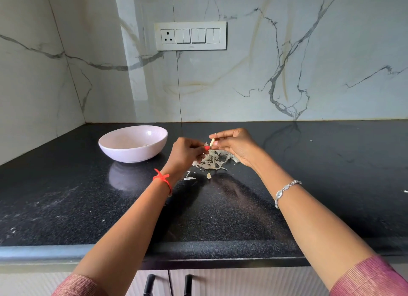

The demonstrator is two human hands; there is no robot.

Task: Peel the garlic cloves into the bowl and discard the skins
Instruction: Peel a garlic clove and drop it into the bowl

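The grip of the right hand [234, 146] is closed on a garlic clove [212, 141]: the thumb and the forefinger pinch the pale clove by its sides, and it stands nearly upright just at the fingertips, lifted above the tabletop [309, 185]. The grip of the left hand [185, 152] is closed too, with all fingers curled. Its thumb, which has a red nail, and its forefinger pinch a small strip of skin [205, 144] that lies just beside the lower end of the clove; if the strip is attached to the clove I cannot tell. The two hands almost touch at this place. Directly under them, on the black speckled tabletop, lies a heap of skins [212, 161], dry and whitish. A little nearer to the person lie a loose curled scrap [189, 178] and a small pale piece [208, 175], both apart from the heap. To the left of the left hand, near but not touching it, stands a pale pink bowl [132, 143]; something small and light lies on its bottom, too unclear to name. The left wrist wears a red thread [163, 179] and the right wrist a silver bracelet [286, 190]. Behind, on the marble wall [265, 79], is a white switch plate [191, 36] with one socket and several switches.
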